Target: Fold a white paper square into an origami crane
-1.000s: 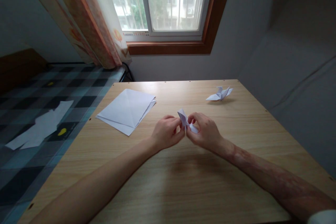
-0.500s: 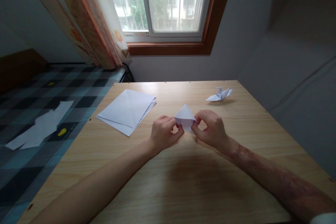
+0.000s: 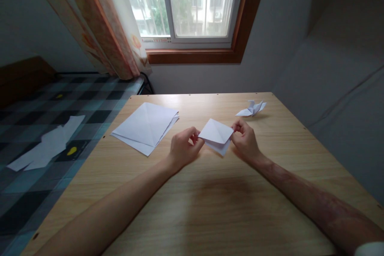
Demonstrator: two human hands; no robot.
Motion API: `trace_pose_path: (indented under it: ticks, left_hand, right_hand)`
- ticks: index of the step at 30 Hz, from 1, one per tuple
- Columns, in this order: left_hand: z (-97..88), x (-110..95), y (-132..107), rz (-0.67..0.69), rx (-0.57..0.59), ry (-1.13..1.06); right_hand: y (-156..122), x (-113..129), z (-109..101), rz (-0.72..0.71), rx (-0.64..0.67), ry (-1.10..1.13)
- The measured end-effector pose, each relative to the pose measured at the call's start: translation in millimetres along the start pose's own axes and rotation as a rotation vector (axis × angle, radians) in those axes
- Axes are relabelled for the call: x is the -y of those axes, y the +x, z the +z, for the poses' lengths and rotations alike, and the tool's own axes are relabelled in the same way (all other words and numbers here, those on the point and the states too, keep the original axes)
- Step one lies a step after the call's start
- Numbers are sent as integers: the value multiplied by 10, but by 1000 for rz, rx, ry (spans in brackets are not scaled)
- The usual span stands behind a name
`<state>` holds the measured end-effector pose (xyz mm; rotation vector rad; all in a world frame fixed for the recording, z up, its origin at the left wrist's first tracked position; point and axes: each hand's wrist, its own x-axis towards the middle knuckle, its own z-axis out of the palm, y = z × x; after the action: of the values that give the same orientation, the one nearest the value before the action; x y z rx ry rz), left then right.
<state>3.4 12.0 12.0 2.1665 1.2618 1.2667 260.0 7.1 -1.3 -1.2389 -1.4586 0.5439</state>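
Note:
A small piece of folded white paper (image 3: 216, 132) is stretched between my two hands above the wooden table (image 3: 168, 208). Its upper layer looks like a flat diamond, with a lower flap showing beneath it. My left hand (image 3: 184, 147) pinches the left corner between thumb and fingers. At the opposite corner, my right hand (image 3: 246, 140) pinches the paper in the same way. Behind my right hand stands a folded paper bird (image 3: 252, 109) with its wings spread.
Left of my hands lies a stack of white paper squares (image 3: 147, 126). Cut paper strips (image 3: 49, 144) rest on the checked bed cover (image 3: 24, 196) beside the table. A window (image 3: 198, 8) and curtain (image 3: 102, 24) are beyond the far edge.
My hands have moved apart, the right one outward to the right. The paper between them has gone from a peaked, narrow shape to a wider, flatter diamond.

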Motion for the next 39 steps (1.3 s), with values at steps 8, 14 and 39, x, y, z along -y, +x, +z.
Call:
trace_pose_path:
  ticks: [8,14,39]
  left_hand:
    - [0,-9,19,-51,20,-84]
    - [-15,8,37,-105,57,-106]
    - [-21,120,204,-386,298,-726]
  right_hand:
    - [-69,70,39,60,145,174]
    - [-52,96,30,12,202,195]
    - [-45,49,-1,-26,405,269]
